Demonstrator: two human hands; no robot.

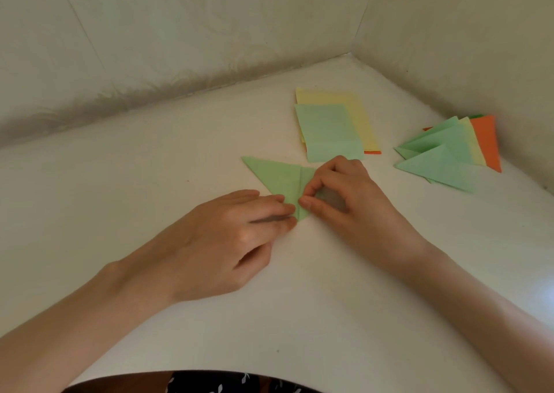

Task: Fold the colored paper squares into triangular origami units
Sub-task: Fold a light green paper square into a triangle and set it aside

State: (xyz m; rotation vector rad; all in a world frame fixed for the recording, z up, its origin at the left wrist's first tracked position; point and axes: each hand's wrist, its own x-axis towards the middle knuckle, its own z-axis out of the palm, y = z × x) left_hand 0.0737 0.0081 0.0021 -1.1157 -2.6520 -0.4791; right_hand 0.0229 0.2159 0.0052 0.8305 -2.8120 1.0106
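Observation:
A light green paper [277,176], folded into a triangle with a crease down its middle, lies flat on the white table [150,182]. My left hand [227,236] presses its straight fingertips on the triangle's lower corner. My right hand [344,188] covers the triangle's right half, its thumb and forefinger pinching the paper beside the crease near the lower tip. The part of the paper under my right hand is hidden.
A stack of flat paper squares [332,125], green on top of yellow with orange beneath, lies behind my right hand. Several folded triangles [449,155] in green, yellow and orange are piled at the right, near the wall corner [352,53].

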